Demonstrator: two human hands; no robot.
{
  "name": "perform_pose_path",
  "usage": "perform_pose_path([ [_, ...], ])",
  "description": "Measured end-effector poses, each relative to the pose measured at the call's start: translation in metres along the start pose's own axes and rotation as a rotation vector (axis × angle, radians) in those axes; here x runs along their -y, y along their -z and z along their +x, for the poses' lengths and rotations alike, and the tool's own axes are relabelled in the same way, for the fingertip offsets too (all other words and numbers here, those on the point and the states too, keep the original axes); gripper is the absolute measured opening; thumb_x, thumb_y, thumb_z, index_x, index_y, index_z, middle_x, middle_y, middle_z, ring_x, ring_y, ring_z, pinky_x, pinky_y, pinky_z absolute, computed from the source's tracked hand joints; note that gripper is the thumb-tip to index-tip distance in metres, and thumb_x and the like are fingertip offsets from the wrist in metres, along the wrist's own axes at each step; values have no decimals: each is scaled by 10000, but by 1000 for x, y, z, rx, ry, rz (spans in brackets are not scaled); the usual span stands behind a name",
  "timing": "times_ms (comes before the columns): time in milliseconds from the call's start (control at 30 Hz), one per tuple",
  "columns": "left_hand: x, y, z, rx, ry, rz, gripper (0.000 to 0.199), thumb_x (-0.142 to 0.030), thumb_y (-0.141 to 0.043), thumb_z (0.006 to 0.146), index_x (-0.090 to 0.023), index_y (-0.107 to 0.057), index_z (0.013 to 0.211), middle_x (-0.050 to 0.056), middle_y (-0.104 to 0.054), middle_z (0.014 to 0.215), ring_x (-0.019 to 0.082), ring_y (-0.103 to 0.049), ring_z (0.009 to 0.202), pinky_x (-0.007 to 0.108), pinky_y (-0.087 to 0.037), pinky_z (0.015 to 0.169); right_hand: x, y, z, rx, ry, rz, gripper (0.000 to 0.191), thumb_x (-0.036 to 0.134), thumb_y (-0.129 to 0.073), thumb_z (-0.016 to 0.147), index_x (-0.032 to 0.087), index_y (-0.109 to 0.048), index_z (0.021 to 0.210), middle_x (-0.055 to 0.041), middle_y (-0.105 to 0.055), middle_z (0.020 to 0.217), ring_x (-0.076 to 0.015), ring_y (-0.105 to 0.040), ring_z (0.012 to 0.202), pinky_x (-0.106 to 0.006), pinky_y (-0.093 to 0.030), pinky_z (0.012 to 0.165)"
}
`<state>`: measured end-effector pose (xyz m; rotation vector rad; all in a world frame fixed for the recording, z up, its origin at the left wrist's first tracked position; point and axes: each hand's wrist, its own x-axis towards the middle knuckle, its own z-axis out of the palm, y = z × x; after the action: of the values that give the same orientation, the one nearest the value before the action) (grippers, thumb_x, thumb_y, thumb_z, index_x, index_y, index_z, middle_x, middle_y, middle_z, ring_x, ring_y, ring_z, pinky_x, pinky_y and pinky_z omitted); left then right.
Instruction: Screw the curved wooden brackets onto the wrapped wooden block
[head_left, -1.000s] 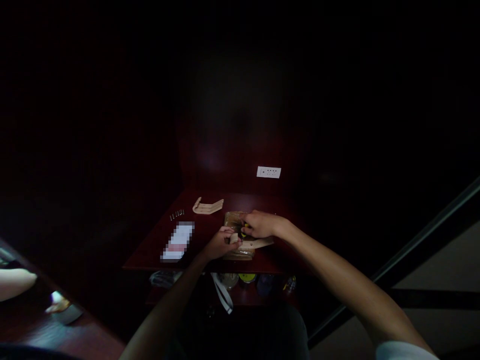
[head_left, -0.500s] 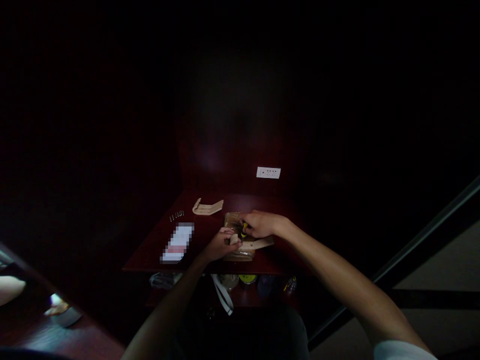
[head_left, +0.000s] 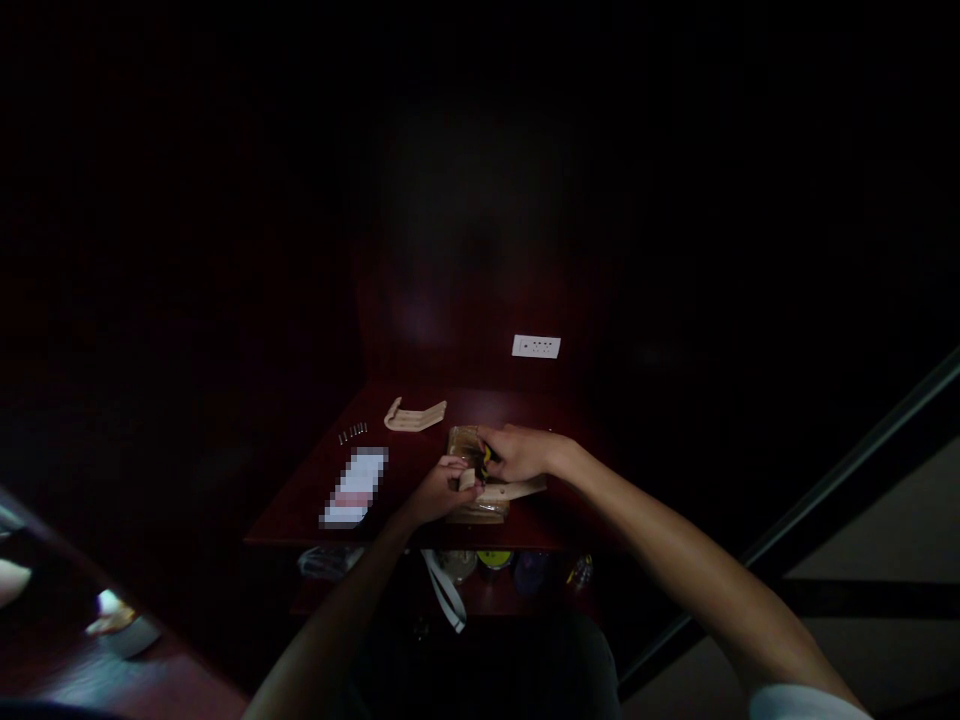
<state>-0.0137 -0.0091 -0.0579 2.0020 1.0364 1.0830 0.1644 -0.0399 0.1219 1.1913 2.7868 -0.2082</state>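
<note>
1. Dark red counter (head_left: 300,510), dim light; white socket plate (head_left: 536,346) on wall behind.
2. Curved wooden strip (head_left: 514,491) lies at near centre, over a film-wrapped tan bundle (head_left: 487,514).
3. Left hand (head_left: 435,494) clamped on strip's left end; right hand (head_left: 525,452) closed around yellow-and-black tool (head_left: 487,457), tip hidden.
4. Handling, judged: strip light, stiff, smooth; thin bends may crack under force. Best hold: flat middle or broad end. Wrapped bundle probably slippery.
5. Counts: strip, 1; grooved wooden piece (head_left: 416,418), far left, 1 (possibly stacked layers, unclear); small metal pins (head_left: 353,433), left, about 6; tool, 1; bundle, 1; pixelated pale rectangle (head_left: 358,485), left, 1.
</note>
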Motion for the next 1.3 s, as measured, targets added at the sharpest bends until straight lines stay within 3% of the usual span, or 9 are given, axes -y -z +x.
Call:
perform_pose_path([
  [867,-6,6,-2,70,46,37,369,-484,-726,664,-182,-739,876,94,-531,1134,240,-497,1116,315,-380,1003,-1,0,0,0,21,26,328,259,-522,798,147,-491,1106,-79,-648,902,-146,-576,657,-232,-354,518],
  [1133,-1,4,-2,63,52,22,344,-486,-703,690,-197,-732,875,72,-533,1161,234,-483,1132,315,-359,1020,2,4,-1,19,28,22,399,270,-514,811,127,-462,1179,-92,-657,892,-153,-582,636,-235,-357,512],
  [1300,1,2,-2,47,57,31,351,-496,-702,687,-199,-738,872,76,-530,1169,237,-487,1127,312,-363,1013,1,2,-1,-9,62,18,359,275,-495,817,104,-491,1132,-115,-664,899,-159,-587,637,-238,-356,503],
])
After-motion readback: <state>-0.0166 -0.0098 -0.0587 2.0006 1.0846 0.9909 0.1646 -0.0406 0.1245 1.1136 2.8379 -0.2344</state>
